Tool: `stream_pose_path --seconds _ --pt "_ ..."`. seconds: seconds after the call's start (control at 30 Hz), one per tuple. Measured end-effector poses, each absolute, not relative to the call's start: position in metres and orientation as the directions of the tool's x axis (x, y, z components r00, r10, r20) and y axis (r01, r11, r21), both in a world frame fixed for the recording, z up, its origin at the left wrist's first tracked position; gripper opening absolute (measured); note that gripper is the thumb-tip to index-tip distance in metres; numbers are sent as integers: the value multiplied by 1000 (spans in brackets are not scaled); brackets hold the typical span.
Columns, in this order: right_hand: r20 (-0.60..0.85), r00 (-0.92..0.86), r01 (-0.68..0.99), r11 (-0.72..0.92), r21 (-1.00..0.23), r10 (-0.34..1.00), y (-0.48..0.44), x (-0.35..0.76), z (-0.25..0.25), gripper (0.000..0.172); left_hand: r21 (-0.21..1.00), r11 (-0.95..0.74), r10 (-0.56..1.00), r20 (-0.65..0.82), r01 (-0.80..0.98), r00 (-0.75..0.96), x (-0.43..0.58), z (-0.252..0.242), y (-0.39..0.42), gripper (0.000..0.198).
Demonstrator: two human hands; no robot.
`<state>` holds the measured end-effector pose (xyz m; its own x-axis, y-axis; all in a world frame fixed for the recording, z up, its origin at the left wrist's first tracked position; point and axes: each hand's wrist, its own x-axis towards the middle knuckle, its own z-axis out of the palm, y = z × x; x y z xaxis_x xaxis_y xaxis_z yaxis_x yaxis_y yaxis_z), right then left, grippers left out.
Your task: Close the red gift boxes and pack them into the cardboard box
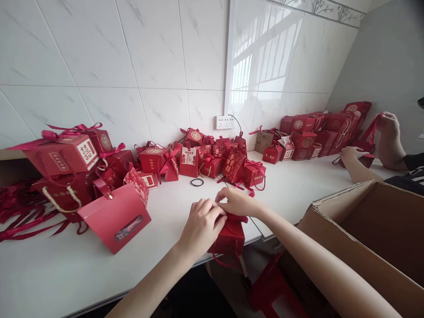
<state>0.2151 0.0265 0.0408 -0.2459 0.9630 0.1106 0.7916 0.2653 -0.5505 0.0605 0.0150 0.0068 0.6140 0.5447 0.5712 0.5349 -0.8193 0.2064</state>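
Note:
A small red gift box [232,240] with a twisted red cord handle sits at the front edge of the white table. Both my hands are over its top, close together. My left hand [203,225] has its fingers bent and pinched at the box's upper left. Reaching across from the right, my right hand [237,202] pinches at the same spot. Red ribbon [240,218] shows below the right hand, and my fingertips close around it, though the exact grip is partly covered.
Red gift boxes stand left [66,152], mid-table [212,165] and far right [304,139]. A black ring [197,182] lies behind my hands. An open carton [357,221] is at right, below a co-worker's hands [356,159] with a red ribbon. A red stool [278,287] stands below.

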Motion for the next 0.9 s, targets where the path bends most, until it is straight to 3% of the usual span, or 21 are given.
stream_pose_path --seconds 0.33,0.53,0.7,0.9 --pt "9 -236 776 194 -600 972 31 222 39 27 207 -765 612 530 609 588 59 4 14 9" --pt "-119 -346 727 185 -662 931 33 228 41 22 252 -761 628 518 598 581 62 3 12 11" --pt "-22 -321 627 196 -754 947 34 228 28 28 361 -718 694 432 595 576 61 4 15 9" --pt "87 -142 646 159 -747 986 37 218 17 29 451 -670 741 359 590 568 62 8 16 6"
